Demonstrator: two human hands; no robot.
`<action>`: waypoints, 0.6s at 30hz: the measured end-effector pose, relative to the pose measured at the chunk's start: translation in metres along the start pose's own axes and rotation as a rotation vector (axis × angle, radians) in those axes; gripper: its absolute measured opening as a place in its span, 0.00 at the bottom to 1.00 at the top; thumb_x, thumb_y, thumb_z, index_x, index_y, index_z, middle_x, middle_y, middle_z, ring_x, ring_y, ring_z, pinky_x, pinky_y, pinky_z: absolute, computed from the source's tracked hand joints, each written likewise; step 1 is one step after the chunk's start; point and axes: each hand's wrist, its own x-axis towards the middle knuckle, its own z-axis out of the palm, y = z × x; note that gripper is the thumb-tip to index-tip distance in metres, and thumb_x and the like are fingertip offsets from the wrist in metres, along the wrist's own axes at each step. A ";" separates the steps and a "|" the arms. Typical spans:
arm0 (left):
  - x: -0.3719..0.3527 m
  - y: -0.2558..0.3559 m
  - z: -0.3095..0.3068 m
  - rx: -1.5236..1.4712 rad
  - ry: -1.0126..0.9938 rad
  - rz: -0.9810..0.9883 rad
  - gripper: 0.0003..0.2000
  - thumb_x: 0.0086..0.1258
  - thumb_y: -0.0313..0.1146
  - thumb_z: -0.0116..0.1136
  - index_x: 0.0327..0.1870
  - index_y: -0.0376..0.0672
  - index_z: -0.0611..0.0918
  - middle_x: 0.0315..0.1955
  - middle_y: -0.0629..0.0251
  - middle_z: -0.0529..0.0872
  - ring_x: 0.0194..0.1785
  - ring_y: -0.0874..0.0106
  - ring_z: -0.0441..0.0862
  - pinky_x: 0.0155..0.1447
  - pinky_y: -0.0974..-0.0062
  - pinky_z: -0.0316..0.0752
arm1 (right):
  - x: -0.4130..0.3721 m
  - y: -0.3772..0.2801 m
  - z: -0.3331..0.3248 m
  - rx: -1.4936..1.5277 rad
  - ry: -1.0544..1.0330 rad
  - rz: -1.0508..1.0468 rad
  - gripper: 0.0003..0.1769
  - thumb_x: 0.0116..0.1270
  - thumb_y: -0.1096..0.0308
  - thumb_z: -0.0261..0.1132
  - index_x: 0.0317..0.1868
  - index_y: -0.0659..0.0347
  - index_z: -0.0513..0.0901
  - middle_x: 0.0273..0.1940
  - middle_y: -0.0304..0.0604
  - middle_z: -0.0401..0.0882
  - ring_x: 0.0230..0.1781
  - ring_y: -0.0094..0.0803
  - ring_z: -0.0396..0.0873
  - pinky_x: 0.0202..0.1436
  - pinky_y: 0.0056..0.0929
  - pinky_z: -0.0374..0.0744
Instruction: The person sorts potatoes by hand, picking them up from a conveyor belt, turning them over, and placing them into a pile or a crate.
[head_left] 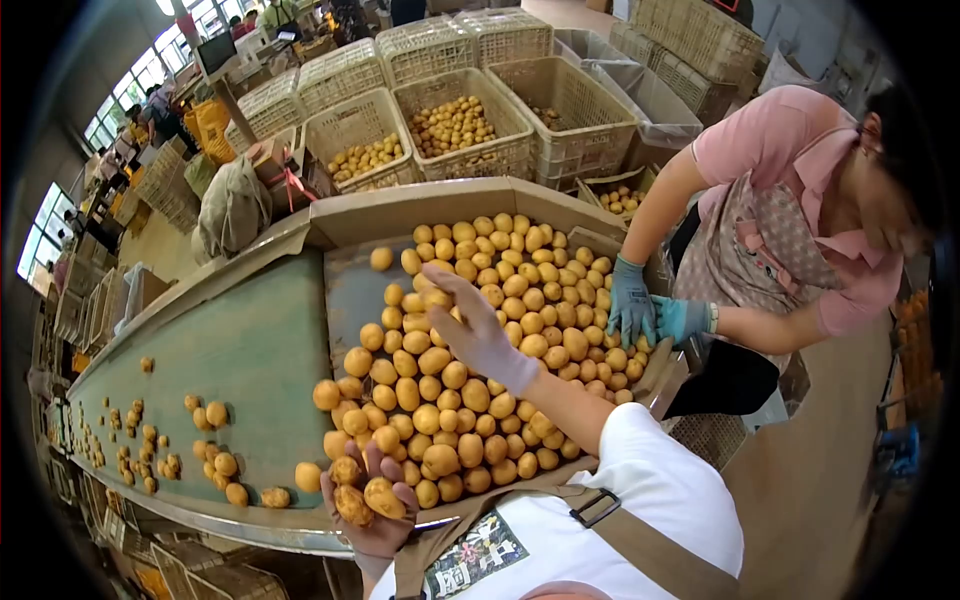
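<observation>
Nearest the camera are the person's white shirt (690, 490) and the brown apron strap (655, 535) crossing it, just over the near edge of the table (348, 310). Beside that edge, towards its left end, the left hand (378, 528) is turned palm up, its grip cupped under a few darker, rough-looking potatoes (352, 505). The right hand (482, 332), in a thin pale glove, reaches over the heap with its grip partly spread, fingers pointing towards the table's far left corner; whether it pinches a potato under the fingertips I cannot tell.

The yellow potatoes (475, 395) lie close together from the near edge to the far edge, thickest in the middle and right, with bare surface showing at the far left corner. Past the table's left edge, smaller groups lie on the green conveyor belt (240, 330). At the right edge, a co-worker in a pink shirt (750, 140) has both blue gloves (630, 305) down among the potatoes. Plastic crates (480, 160) stand beyond the far edge, some holding potatoes.

Each potato should be firm, fairly light and inclined to roll, with skin that may bruise if dropped; fingers and thumb around its widest part would hold best, or a cupped palm for several
</observation>
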 end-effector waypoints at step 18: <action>0.002 -0.026 -0.006 -0.018 -0.085 0.015 0.26 0.79 0.59 0.48 0.72 0.59 0.76 0.75 0.63 0.70 0.77 0.54 0.68 0.73 0.40 0.66 | -0.095 -0.070 0.012 0.494 -0.427 0.384 0.22 0.84 0.69 0.46 0.68 0.76 0.72 0.68 0.54 0.75 0.68 0.39 0.76 0.74 0.37 0.72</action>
